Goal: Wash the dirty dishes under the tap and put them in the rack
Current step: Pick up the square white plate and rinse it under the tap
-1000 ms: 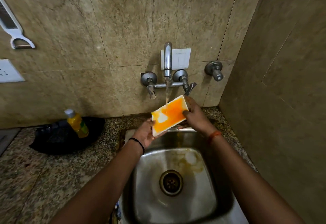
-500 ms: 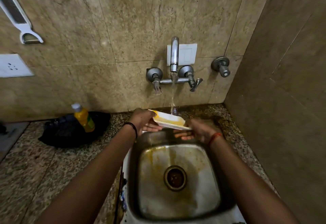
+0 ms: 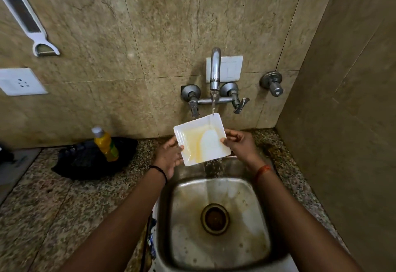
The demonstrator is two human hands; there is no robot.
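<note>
You hold a white square plate (image 3: 202, 140) tilted under the tap (image 3: 215, 69), above the back edge of the steel sink (image 3: 260, 248). Your left hand (image 3: 170, 158) grips the plate's left edge, fingers curled behind it and the thumb at the rim. Your right hand (image 3: 241, 146) pinches the right edge, thumb on the face of the plate and the fingers behind. The stream of water (image 3: 213, 104) lands near the plate's top right corner, runs across the face and pours off the lower edge into the basin. A pale yellow stain covers the left and lower part of the plate; a clean white patch shows around the middle, where the water runs. The bottom of the sink is tinted yellowish brown around the drain (image 3: 215, 218).

A black band (image 3: 159, 171) circles your left wrist and an orange thread (image 3: 262, 170) your right. On the speckled stone worktop (image 3: 42, 203), left of the sink, a bottle of yellow liquid (image 3: 105, 144) stands on or just beside a black cloth-like heap (image 3: 85, 160); you cannot tell which. On the tiled wall a white peeler (image 3: 27, 21) hangs above a white socket plate (image 3: 20, 81), and a separate valve (image 3: 272, 84) sits right of the tap.
</note>
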